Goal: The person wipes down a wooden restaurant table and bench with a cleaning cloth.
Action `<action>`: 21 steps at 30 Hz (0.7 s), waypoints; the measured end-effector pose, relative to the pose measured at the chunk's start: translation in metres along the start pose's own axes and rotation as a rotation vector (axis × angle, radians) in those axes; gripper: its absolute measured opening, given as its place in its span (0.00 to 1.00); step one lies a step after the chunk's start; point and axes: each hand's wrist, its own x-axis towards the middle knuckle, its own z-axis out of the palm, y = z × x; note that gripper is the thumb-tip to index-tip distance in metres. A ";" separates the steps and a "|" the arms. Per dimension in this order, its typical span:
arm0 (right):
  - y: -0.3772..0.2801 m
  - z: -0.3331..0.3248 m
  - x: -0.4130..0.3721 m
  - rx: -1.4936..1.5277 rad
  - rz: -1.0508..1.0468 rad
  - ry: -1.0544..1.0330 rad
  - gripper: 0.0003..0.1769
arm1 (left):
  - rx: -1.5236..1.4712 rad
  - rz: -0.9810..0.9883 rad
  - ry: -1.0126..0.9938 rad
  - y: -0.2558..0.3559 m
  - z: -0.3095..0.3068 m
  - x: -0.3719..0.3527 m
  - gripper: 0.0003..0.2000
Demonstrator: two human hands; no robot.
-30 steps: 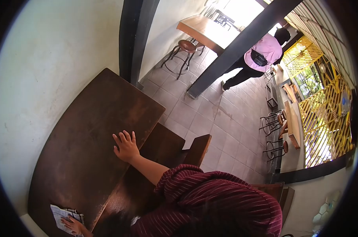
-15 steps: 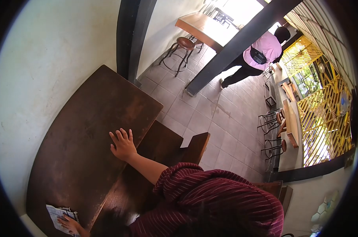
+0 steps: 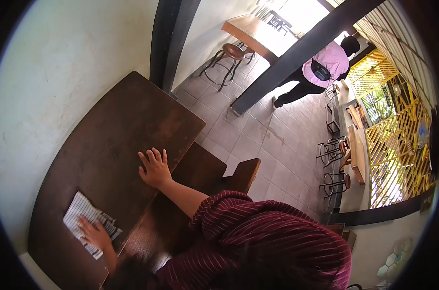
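Head view. Your left hand (image 3: 94, 234) lies flat, fingers spread, pressing the striped cloth (image 3: 80, 211) onto the dark wooden surface (image 3: 118, 121) near the wall. Your right hand (image 3: 154, 169), arm extended, rests open and palm-down by the surface's edge.

Heavy fisheye: black vignette in every corner, and straight lines bow near the edges. Hard daylight comes from the upper right. The far tabletop (image 3: 251, 31) is blown out and the yellow lattice (image 3: 398, 145) is backlit. At lower left the dark wooden table (image 3: 108, 140) is dimmer, with a dull sheen. Focus is sharp, with little blur.
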 end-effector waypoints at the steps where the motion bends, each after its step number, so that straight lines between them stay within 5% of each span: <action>1: 0.000 0.000 0.000 -0.004 -0.001 0.007 0.29 | -0.037 0.084 0.028 0.019 -0.012 -0.001 0.30; 4: 0.001 0.001 -0.001 0.010 -0.005 -0.005 0.29 | -0.237 0.250 0.084 0.048 -0.025 0.001 0.31; 16: 0.002 -0.009 0.012 -0.058 -0.064 0.044 0.26 | -0.376 0.246 -0.111 0.054 -0.048 0.004 0.33; 18: 0.003 -0.010 0.018 -0.131 -0.086 0.022 0.24 | -0.368 0.264 -0.107 0.032 -0.054 -0.006 0.33; 21: 0.003 -0.007 0.014 -0.165 -0.100 0.031 0.25 | -0.244 0.032 -0.170 -0.030 -0.050 -0.031 0.32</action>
